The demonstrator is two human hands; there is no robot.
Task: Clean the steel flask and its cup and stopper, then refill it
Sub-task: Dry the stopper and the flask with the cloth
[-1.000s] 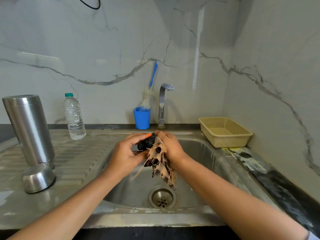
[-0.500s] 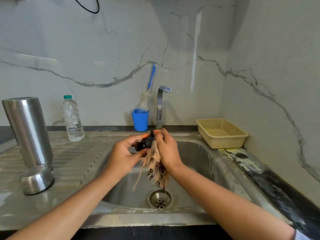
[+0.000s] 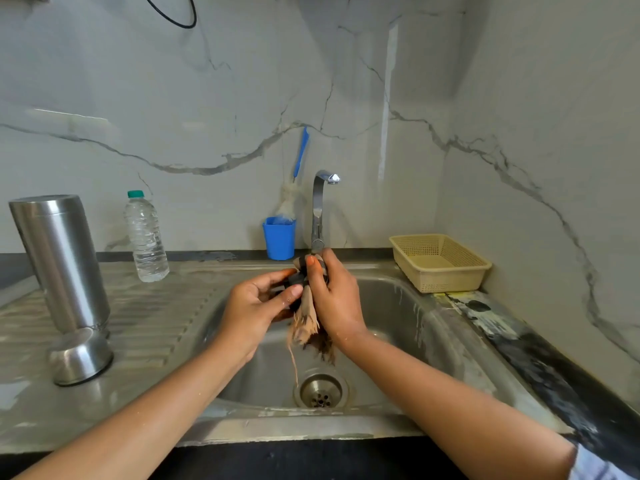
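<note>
Notably, your left hand (image 3: 258, 306) pinched black stopper (image 3: 294, 279); right hand (image 3: 334, 299) clutched frayed rag (image 3: 306, 320) against it. Risk noted: wet stopper could slip, drop into sink (image 3: 398, 306).

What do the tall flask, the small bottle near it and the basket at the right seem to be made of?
Flask: steel, brushed and shiny, judging by its grey reflections. Bottle: thin clear plastic, ribbed, with a green cap. Basket: probably beige plastic, matte, with moulded mesh holes.
</note>
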